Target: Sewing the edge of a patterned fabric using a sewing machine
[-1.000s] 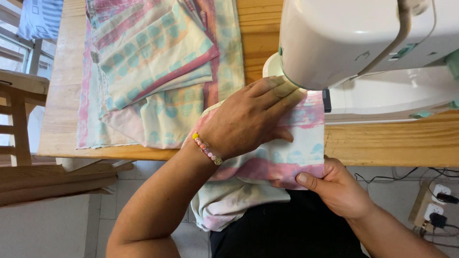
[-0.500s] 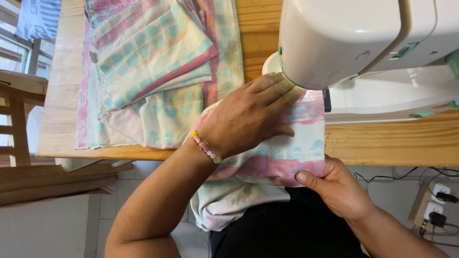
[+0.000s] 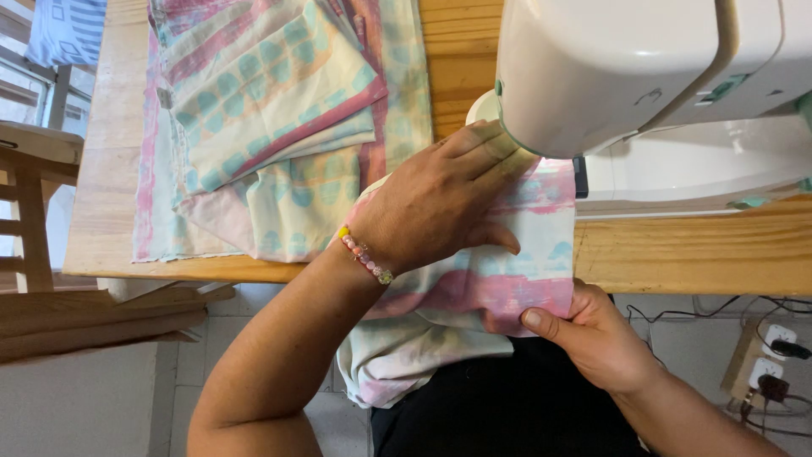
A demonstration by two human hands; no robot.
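A piece of pastel fabric (image 3: 541,262) with pink bands and teal dots lies under the head of a white sewing machine (image 3: 643,68) and hangs off the table's front edge. My left hand (image 3: 440,199), with a bead bracelet at the wrist, lies flat on the fabric, fingertips against the machine's head. My right hand (image 3: 592,334) pinches the fabric's near edge below the table edge, thumb on top. The needle area is hidden by the machine's head.
A pile of similar patterned fabric pieces (image 3: 271,118) covers the left part of the wooden table (image 3: 694,254). A wooden chair (image 3: 34,178) stands at far left. Cables and a wall socket (image 3: 765,364) sit low at right.
The fabric has slid slightly away from me under the machine, with my left hand moving along on top. My right hand keeps its pinch.
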